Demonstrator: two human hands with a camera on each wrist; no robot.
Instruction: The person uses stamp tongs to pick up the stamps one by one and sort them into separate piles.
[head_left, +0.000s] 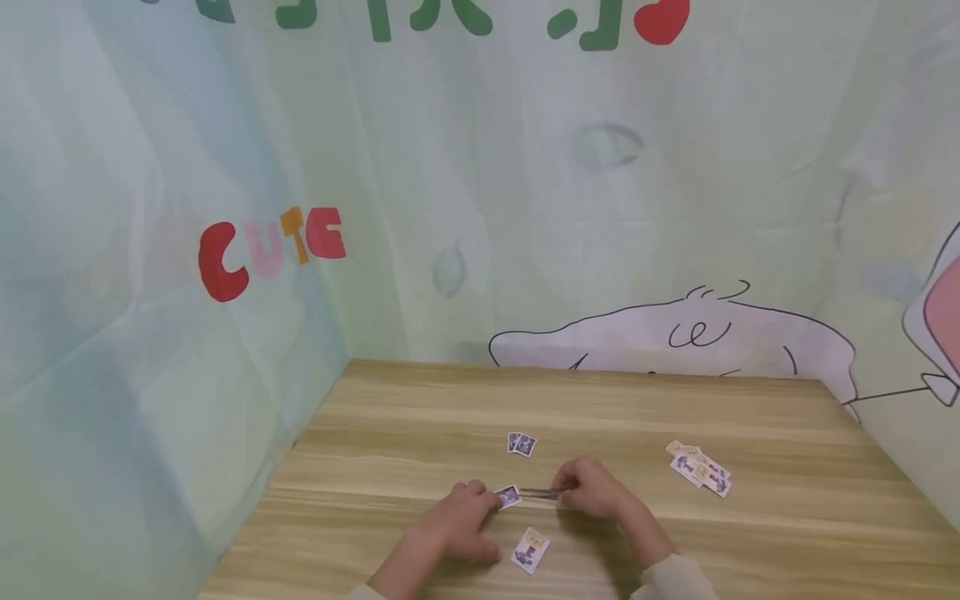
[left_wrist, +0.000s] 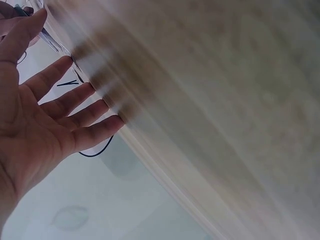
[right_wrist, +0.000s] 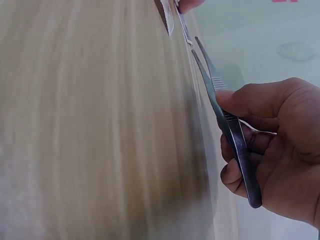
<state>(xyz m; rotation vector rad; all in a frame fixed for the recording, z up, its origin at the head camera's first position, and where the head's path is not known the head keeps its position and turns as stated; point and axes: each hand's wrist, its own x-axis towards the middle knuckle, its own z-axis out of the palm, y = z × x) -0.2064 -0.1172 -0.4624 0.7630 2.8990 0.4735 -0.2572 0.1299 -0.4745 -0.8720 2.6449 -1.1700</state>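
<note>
My right hand (head_left: 596,490) grips a pair of metal tweezers (right_wrist: 241,150) between thumb and fingers. The two tweezer tips stand slightly apart and point left, close to the right edge of a small dark picture card (head_left: 509,497); whether they touch it, I cannot tell. At that card's left edge, the fingertips of my left hand (head_left: 459,521) rest on it, its fingers fairly straight and spread in the left wrist view. Just in front of both hands lies another small card (head_left: 531,550) with a yellow and purple picture.
Two overlapping dark cards (head_left: 524,444) lie farther back on the wooden table (head_left: 375,450). To the right is a loose, overlapping group of several yellow and purple cards (head_left: 701,470). A printed cloth backdrop (head_left: 465,200) rises behind the table and along its left side.
</note>
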